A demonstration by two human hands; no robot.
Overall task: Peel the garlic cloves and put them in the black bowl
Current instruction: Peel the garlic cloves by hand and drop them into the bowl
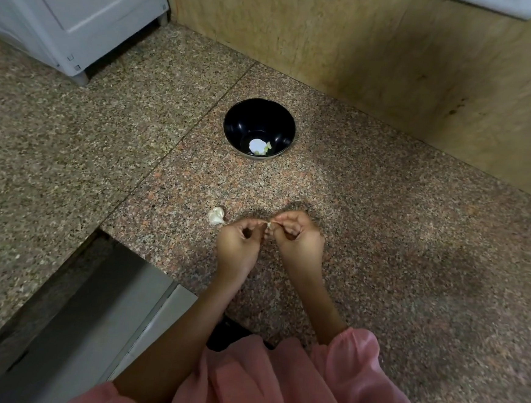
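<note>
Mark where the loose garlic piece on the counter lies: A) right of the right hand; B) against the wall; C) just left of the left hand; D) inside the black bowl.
C: the garlic piece lies on the counter just left of the left hand, which with the right hand pinches a clove.

Speckled granite (396, 259) fills most of the view, and a thin seam (180, 134) crosses it diagonally. A white appliance (82, 5) stands on short feet at the far left corner. A tan wall panel (365, 50) runs along the back, with a white edge (502, 3) above it at top right. At bottom left, a grey metal strip (90, 314) sits below the granite's cut edge.
</note>
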